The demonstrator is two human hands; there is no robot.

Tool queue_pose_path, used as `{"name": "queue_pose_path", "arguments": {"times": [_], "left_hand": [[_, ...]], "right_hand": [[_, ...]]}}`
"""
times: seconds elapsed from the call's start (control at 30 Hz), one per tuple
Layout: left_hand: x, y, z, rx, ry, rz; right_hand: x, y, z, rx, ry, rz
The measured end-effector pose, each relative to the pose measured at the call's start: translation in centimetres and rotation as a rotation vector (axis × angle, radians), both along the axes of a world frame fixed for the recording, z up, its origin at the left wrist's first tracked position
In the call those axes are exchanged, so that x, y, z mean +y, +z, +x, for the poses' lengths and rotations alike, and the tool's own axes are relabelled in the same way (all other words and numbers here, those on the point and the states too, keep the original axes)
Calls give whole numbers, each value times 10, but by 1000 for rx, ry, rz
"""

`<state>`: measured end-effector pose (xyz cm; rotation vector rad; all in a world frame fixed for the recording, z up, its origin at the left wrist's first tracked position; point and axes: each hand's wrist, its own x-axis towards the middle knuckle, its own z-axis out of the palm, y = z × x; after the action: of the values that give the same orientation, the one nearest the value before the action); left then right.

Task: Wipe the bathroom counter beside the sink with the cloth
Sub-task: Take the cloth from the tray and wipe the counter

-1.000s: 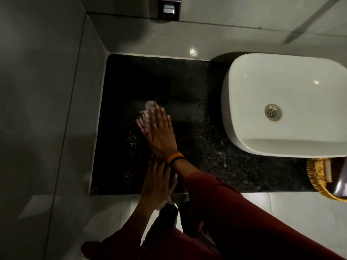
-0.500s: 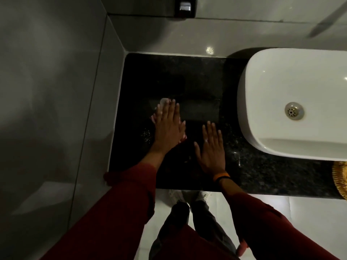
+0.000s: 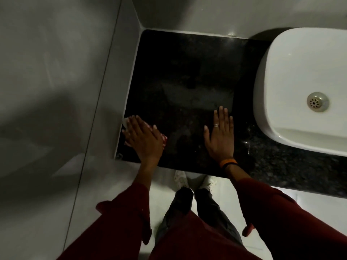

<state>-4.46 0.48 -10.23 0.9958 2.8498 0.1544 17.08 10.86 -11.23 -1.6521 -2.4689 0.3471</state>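
The black speckled counter (image 3: 187, 72) runs from the left wall to the white sink (image 3: 304, 76). My left hand (image 3: 143, 136) lies flat on a pinkish cloth (image 3: 164, 140) at the counter's front left corner, against the side wall. Only the cloth's edges show around my fingers. My right hand (image 3: 220, 135) rests flat and bare on the counter a little left of the sink, fingers spread, an orange band on its wrist.
Grey tiled walls (image 3: 56, 72) close the counter at the left and the back. The sink's drain (image 3: 317, 101) shows at the right. My legs and white shoes (image 3: 180, 178) stand on the pale floor below the counter's front edge.
The cloth passed from under my right hand to under my left hand. My left hand has slid with it from the counter's middle to the front left corner. My right hand has settled flat near the sink.
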Motion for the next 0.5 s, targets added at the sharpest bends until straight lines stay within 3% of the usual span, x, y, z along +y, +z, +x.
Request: {"name": "queue_pose_path", "arguments": {"times": [0.3, 0.5], "left_hand": [[-35, 15, 70, -167, 372, 2], [-25, 31, 97, -312, 486, 78]], "right_hand": [[0, 0, 3, 36, 25, -36], [0, 17, 7, 264, 45, -164]]}}
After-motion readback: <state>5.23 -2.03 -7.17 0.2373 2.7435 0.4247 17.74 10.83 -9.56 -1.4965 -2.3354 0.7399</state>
